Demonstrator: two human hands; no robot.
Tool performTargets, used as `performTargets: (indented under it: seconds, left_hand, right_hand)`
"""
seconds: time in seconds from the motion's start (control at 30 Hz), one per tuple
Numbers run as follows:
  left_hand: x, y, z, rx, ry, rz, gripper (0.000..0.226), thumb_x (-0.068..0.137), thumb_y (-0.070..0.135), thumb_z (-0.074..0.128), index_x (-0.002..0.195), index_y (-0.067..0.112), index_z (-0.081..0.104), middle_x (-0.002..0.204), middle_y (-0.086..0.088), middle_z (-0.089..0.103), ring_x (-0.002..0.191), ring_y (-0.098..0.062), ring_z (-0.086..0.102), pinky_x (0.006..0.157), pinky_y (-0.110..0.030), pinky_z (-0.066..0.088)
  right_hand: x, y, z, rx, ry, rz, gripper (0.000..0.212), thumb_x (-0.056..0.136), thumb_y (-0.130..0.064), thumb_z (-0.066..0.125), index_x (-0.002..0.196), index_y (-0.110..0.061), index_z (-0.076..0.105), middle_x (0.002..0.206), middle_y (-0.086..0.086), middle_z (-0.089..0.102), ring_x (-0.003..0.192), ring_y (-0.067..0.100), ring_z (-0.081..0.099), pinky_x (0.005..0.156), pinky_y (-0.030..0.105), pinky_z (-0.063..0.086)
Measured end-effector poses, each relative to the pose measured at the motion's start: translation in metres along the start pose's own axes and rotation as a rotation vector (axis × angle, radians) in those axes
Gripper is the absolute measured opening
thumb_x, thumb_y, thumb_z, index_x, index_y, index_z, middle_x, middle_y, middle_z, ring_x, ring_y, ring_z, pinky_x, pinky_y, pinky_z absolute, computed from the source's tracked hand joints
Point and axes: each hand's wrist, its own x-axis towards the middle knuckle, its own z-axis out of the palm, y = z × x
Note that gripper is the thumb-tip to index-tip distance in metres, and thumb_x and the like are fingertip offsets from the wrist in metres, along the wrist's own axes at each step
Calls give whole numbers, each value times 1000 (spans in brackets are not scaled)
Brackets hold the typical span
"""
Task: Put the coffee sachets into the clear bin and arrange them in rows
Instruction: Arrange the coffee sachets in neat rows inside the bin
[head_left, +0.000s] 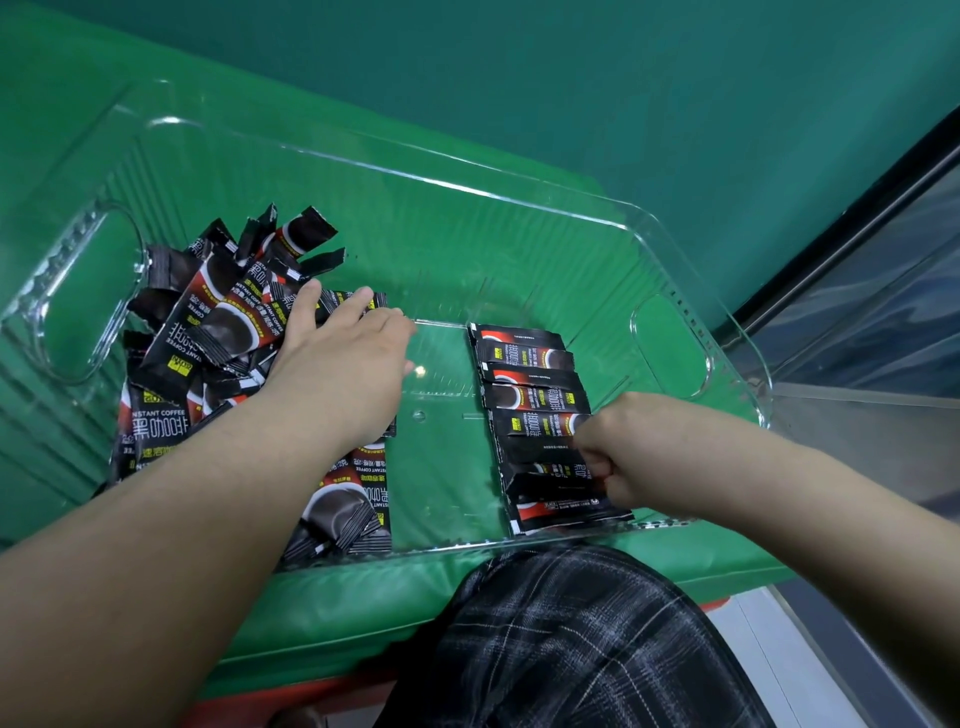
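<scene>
A clear plastic bin (519, 179) sits on a green padded surface. In its left half lies a loose heap of black coffee sachets (208, 332). My left hand (343, 358) rests flat on that heap with straight fingers. Along the right side runs a neat overlapping row of sachets (530, 384). My right hand (623, 447) is curled at the near part of the row and pinches a sachet (550, 480) there.
The bin has oval handle cut-outs at its left end (88, 301) and right end (670, 343). Bare bin floor (441, 441) shows between heap and row. A plaid-clad leg (571, 639) is below the bin. A dark glass edge (857, 218) runs along the right.
</scene>
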Motion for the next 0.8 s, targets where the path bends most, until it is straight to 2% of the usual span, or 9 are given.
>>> performTargets:
  seconds: [0.13,0.23,0.33,0.43,0.5,0.6,0.73,0.8]
  left_hand:
    - [0,-1,1,3,-1,0,42,104,28,28,146,21,25,156,6,23,148,-16,1,114,-50,-8]
    - [0,-1,1,2,-2,-1,42,104,28,28,146,22,25,156,6,23,148,-16,1,115,-50,-8]
    - [0,-1,0,7,-4,-4,42,104,28,28,146,22,24,157,6,22,148,-16,1,115,-50,-9]
    - [0,0,0,12,-5,-2,43,104,28,28,146,21,23,157,6,21,148,-16,1,114,-50,-9]
    - [0,0,0,10,-2,0,43,104,28,28,146,20,24,157,5,22,148,-17,1,114,-51,-9]
    - [1,0,0,13,-4,0,43,104,28,28,146,20,24,157,5,22,148,-17,1,114,-51,-9]
    - [0,0,0,6,-6,1,43,104,28,27,146,20,24,157,5,22,148,-17,1,114,-51,-9]
    - [0,-1,0,5,-4,3,42,104,27,28,146,20,24,157,5,22,148,-17,1,114,-51,-9]
  right_hand:
    - [-1,0,-7,19,-119,9,14,81,-7,55,82,-20,59,68,-7,47,73,16,48,55,17,36]
    - [1,-3,-8,-19,-175,13,16,85,-6,51,81,-19,59,79,-1,54,75,17,49,57,21,38]
    - [5,-7,-11,-52,-150,8,19,86,-3,49,91,-12,65,87,5,60,74,18,50,64,23,39]
    - [6,-9,-14,-14,-42,-65,24,88,-10,55,106,-20,66,96,-2,64,81,15,55,61,21,38]
    - [7,-11,-14,130,50,-169,24,88,-15,58,106,-28,67,96,-8,64,84,11,57,69,21,41]
    - [9,-19,-9,317,-1,-290,28,92,-19,58,115,-33,65,105,-12,62,97,10,58,87,23,43]
    - [15,-22,-1,323,-60,-309,28,93,-19,55,111,-37,67,81,-24,50,92,10,59,87,27,46]
    - [15,-19,0,340,-73,-296,27,93,-19,55,109,-37,68,76,-28,46,86,5,57,84,23,46]
